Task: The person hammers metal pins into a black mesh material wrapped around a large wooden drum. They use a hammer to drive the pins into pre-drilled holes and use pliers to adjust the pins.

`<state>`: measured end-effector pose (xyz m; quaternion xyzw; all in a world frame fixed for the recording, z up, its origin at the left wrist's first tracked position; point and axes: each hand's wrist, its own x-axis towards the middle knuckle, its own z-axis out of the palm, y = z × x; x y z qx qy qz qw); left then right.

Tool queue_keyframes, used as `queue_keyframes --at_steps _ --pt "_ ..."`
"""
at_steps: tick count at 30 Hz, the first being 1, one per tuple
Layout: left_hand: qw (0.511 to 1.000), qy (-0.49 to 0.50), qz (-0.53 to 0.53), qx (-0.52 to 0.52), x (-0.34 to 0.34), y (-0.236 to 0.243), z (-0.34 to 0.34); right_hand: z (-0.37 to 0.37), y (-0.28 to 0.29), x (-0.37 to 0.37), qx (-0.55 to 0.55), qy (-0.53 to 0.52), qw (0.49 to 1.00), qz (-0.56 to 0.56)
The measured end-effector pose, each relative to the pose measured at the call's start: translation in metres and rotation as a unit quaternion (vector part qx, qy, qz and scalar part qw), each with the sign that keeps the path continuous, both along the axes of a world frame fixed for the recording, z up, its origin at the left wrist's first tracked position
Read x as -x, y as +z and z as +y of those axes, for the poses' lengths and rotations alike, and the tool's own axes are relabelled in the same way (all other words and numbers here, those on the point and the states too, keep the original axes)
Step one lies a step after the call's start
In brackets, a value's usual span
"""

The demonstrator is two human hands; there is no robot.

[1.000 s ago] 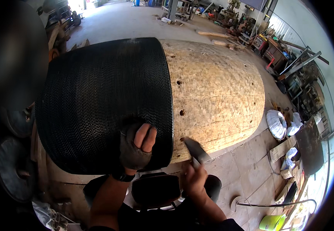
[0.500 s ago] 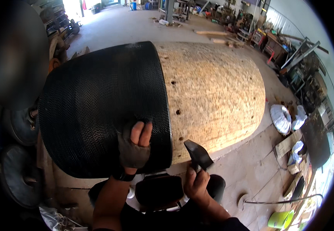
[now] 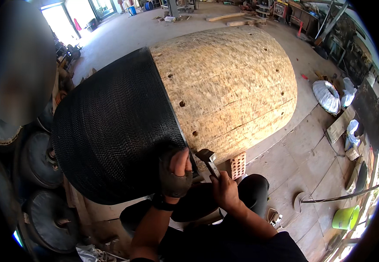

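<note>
**Workshop floor: hammer at the drum's wire edge**

Concrete floor (image 3: pixel 285 148) carries a large wooden drum (image 3: pixel 229 87) wound with black wire (image 3: pixel 115 131). Left hand (image 3: pixel 175 172), gloved, presses the winding's edge; right hand (image 3: pixel 225 192) is closed around a dark-headed hammer (image 3: pixel 208 159) just beside it.

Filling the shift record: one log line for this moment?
left hand: gloved, pressing black winding edge | right hand: gripping hammer at wooden drum | brick under drum

Mesh winding (image 3: pixel 115 131) on the drum's (image 3: pixel 233 87) left part, brick (image 3: pixel 238 165) under its near edge, wire coil (image 3: pixel 327 97) far right.
</note>
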<state>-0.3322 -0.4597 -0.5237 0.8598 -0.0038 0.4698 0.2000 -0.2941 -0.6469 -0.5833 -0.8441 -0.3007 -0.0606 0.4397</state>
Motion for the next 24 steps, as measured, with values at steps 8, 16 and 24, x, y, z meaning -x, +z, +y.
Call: queue_keyframes --at_steps 8,16,24 --pt "0.997 0.045 0.061 0.007 0.000 -0.005 -0.011 -0.008 0.007 0.001 -0.005 -0.001 0.999 0.054" --pt "0.995 0.053 0.059 0.065 -0.017 0.000 -0.020 -0.004 0.023 0.007 -0.055 0.015 0.995 0.083" --pt "0.995 0.096 0.030 0.022 -0.022 0.001 -0.024 -0.003 0.027 0.002 -0.036 0.021 0.999 0.034"
